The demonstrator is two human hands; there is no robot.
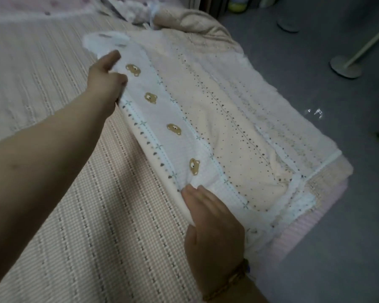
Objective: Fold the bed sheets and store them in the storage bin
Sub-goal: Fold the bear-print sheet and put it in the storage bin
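Left hand (109, 77) is up around 10 o'clock, reaching out on a bare arm. It's pinching the far end of the sheet (239, 138) along its folded edge, one digit lying on top of the white cloth and the rest curled in at the edge. Right hand (212, 224) is down at 5 o'clock on the near end of that same fold. Its fingers (197, 193) lie fairly flat on top with the cloth bunched up at the tips, and honestly I can't tell if it's actually gripping or just pressing down. There's a braided bracelet (228, 281) on that wrist. The sheet itself is folded into a long slab running from 11 o'clock down to 4 o'clock. It has a white band with little bear faces (174, 129) along the hand side, then a peach stretch with dark speckles, then a pale fuzzy layer at the outer side. It's lying on the bed (85, 215), right at the bed's corner by the edge, on a pink checked cover with stitched stripes. A crumpled beige blanket (195, 20) sits at 12 o'clock just beyond the sheet. Off the bed at 1 to 3 o'clock is grey floor (315, 88) with a round stand base (346, 66) and a slanted pole rising from it.
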